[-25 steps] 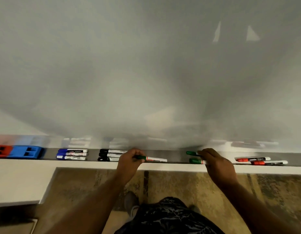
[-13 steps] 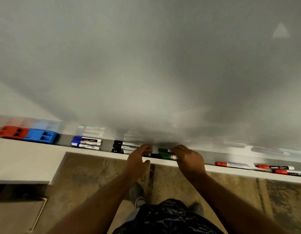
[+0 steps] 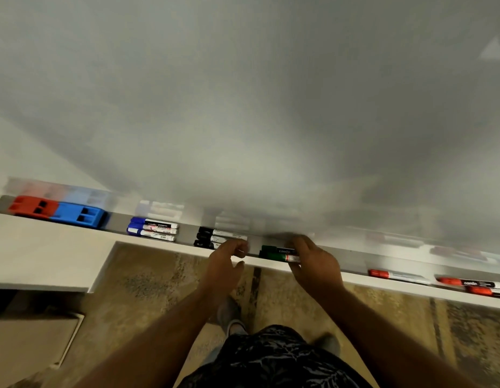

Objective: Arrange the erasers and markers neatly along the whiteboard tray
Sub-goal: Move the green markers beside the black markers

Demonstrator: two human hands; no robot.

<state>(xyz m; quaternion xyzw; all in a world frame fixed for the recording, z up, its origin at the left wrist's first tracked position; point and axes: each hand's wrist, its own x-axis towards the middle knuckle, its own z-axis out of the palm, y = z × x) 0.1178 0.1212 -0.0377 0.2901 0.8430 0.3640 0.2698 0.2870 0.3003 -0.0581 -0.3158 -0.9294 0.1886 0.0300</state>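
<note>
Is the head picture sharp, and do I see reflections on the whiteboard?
Head view: mostly sharp, though wide-angle bending tilts the tray; the whiteboard gives blurred reflections of the erasers and markers, with a dim shadow above the hands.

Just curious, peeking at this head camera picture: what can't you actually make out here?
- Green-capped markers: far ends hidden under right hand, count unclear.
- Black-capped markers: front one partly covered by left hand.
- Red-capped markers: cut by right frame edge.
- Marker labels: blurred.

left hand (image 3: pixel 225 257) curled, right hand (image 3: pixel 313 261) gripping
</note>
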